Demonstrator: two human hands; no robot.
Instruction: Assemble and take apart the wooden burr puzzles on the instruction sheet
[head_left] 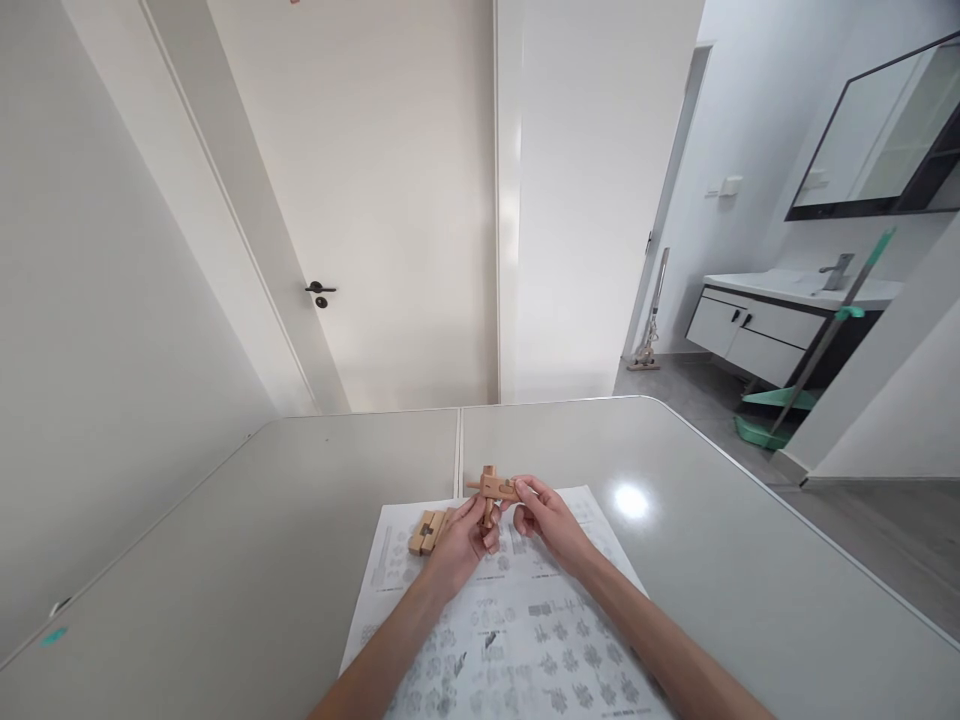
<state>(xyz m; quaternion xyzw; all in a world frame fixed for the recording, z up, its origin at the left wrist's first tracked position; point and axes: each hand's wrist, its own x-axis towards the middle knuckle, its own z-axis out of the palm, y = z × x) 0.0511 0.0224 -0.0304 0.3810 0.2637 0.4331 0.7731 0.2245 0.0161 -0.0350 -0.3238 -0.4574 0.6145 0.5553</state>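
Observation:
Several notched wooden puzzle pieces (497, 487), joined crosswise, are held up over the paper between both hands. My left hand (459, 545) is closed round the lower upright piece. My right hand (547, 515) pinches the right end of the level piece between thumb and fingers. Just left of my left hand, more wooden puzzle blocks (427, 532) lie together on the paper, partly hidden by that hand. Under both hands spreads a large instruction sheet (495, 650) printed with rows of small grey assembly drawings, too faint to read.
The pale table (262, 560) has a seam running toward its far edge. Beyond it stands a white door (397, 200) with a black handle. To the right are a sink cabinet (757, 325), a green broom and dustpan (765, 430), and a mop (652, 320).

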